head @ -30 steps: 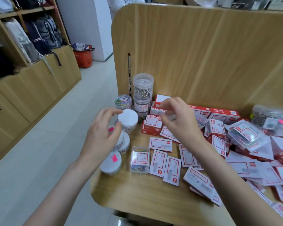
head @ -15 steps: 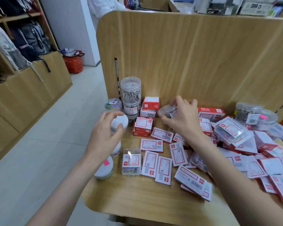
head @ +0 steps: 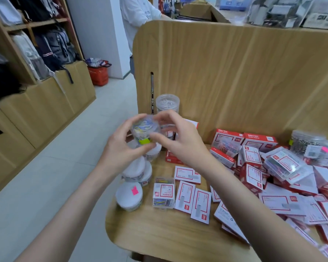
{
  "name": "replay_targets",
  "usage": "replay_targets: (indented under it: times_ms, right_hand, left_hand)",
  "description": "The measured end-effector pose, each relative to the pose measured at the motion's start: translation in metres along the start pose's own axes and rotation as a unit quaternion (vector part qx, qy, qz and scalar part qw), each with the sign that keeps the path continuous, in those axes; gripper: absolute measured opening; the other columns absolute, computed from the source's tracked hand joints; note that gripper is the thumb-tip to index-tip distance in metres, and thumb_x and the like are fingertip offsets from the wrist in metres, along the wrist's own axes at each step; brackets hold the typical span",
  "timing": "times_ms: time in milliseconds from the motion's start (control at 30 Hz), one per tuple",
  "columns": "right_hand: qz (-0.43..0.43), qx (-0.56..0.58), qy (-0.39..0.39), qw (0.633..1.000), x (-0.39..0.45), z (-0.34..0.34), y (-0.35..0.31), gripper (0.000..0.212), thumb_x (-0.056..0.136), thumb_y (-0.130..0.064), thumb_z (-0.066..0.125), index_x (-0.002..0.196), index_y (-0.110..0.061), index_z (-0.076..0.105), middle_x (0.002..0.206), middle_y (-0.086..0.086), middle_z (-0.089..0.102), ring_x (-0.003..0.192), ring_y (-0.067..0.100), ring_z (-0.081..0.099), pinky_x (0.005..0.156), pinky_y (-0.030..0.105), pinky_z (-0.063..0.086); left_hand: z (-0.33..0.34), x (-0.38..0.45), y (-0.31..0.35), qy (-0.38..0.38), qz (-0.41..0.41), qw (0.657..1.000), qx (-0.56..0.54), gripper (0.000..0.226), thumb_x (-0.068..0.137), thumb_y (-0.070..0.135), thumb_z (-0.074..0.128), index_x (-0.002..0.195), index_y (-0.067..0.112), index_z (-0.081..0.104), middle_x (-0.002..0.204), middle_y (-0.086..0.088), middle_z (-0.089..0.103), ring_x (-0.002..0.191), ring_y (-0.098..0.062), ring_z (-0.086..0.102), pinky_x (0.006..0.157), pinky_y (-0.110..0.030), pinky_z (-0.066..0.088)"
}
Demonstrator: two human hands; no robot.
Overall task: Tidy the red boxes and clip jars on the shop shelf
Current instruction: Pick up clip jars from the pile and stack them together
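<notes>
My left hand (head: 119, 148) and my right hand (head: 180, 142) both hold a small clear jar of coloured clips (head: 145, 129) with a yellow label, lifted above the shelf's left end. Under it lie several white-lidded jars (head: 129, 195), one with a pink sticker. Against the back panel stands a tall clear jar stack (head: 167, 104). Red boxes (head: 259, 142) and white-and-red flat packs (head: 186, 199) are scattered over the wooden shelf (head: 159, 233). A clear case of coloured clips (head: 163, 192) lies near the front.
More clip jars (head: 307, 142) sit at the far right. A wooden back panel (head: 235, 72) rises behind the shelf. Left is a tiled aisle with a red basket (head: 99, 72) and backpack shelving (head: 36, 50). A person (head: 138, 14) stands beyond the panel.
Both hands came together and lifted the coloured-clip jar off the shelf's left end. The right hand moved left from the red boxes. The camera tilted up.
</notes>
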State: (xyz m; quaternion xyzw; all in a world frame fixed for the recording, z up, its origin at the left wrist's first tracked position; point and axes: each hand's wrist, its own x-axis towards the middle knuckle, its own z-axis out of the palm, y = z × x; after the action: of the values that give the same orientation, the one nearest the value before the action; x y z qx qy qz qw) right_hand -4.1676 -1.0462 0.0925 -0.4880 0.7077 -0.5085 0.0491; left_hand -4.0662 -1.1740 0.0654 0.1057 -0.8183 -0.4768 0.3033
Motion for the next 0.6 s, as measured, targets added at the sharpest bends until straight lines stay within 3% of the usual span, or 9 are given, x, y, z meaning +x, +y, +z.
replay_targets:
  times_ms: [67,133,200,267,333,467,600]
  right_hand:
    - [0.001,-0.024,-0.003,1.000,0.003,0.003,0.013,0.020,0.086,-0.007,0.059,0.106,-0.008,0.055,0.102,0.000,0.061,0.098,0.015,0.057,0.086,0.028,0.047]
    - [-0.027,-0.150,-0.033,0.988,0.001,0.010,0.032,0.024,0.082,-0.002,0.057,0.106,-0.005,0.055,0.107,0.008,0.059,0.102,0.025,0.053,0.088,0.029,0.039]
    - [-0.048,-0.237,-0.074,0.967,-0.003,0.021,0.048,0.031,0.075,-0.005,0.062,0.105,-0.004,0.057,0.114,0.014,0.055,0.104,0.033,0.048,0.089,0.032,0.033]
    - [-0.057,-0.279,-0.092,0.954,-0.006,0.031,0.056,0.036,0.071,-0.011,0.068,0.105,-0.004,0.057,0.118,0.017,0.052,0.104,0.036,0.046,0.090,0.040,0.038]
    - [-0.054,-0.287,-0.088,0.952,-0.004,0.035,0.058,0.039,0.072,-0.016,0.069,0.106,-0.005,0.056,0.120,0.015,0.052,0.107,0.035,0.044,0.090,0.042,0.039]
    - [-0.024,-0.226,-0.078,0.971,-0.002,0.039,0.058,0.039,0.074,-0.021,0.071,0.106,-0.009,0.053,0.115,0.008,0.052,0.106,0.026,0.039,0.086,0.028,0.030]
    - [0.009,-0.179,-0.046,0.983,-0.011,0.024,0.057,0.037,0.073,-0.019,0.071,0.102,-0.012,0.051,0.112,0.004,0.045,0.103,0.019,0.039,0.080,0.025,0.031]
  left_hand:
    - [-0.013,0.010,-0.012,0.048,-0.051,0.998,-0.004,0.063,0.066,0.025,0.082,0.119,0.035,0.051,0.118,0.007,0.060,0.106,-0.010,0.059,0.095,-0.031,0.047]
    - [-0.022,0.025,-0.024,0.066,-0.082,0.994,-0.005,0.059,0.071,0.016,0.078,0.121,0.030,0.050,0.121,-0.001,0.059,0.107,-0.016,0.059,0.097,-0.038,0.046]
    - [-0.023,0.037,-0.033,0.054,-0.090,0.994,0.001,0.057,0.074,0.011,0.076,0.120,0.030,0.049,0.121,-0.002,0.058,0.108,-0.018,0.058,0.098,-0.040,0.044]
    - [-0.018,0.047,-0.040,0.041,-0.091,0.995,-0.009,0.056,0.074,0.008,0.075,0.117,0.032,0.049,0.121,-0.003,0.058,0.108,-0.018,0.057,0.100,-0.040,0.043]
    - [-0.012,0.052,-0.046,0.031,-0.087,0.996,-0.010,0.057,0.073,0.007,0.076,0.114,0.036,0.049,0.120,-0.003,0.059,0.108,-0.018,0.057,0.098,-0.041,0.044]
    - [-0.006,0.060,-0.057,0.027,-0.073,0.997,0.010,0.062,0.070,0.011,0.079,0.115,0.040,0.049,0.123,-0.002,0.057,0.109,-0.020,0.056,0.096,-0.043,0.046]
    - [-0.003,0.065,-0.063,0.021,-0.058,0.998,0.021,0.061,0.070,0.011,0.079,0.118,0.034,0.049,0.124,0.001,0.055,0.111,-0.015,0.052,0.096,-0.031,0.042]
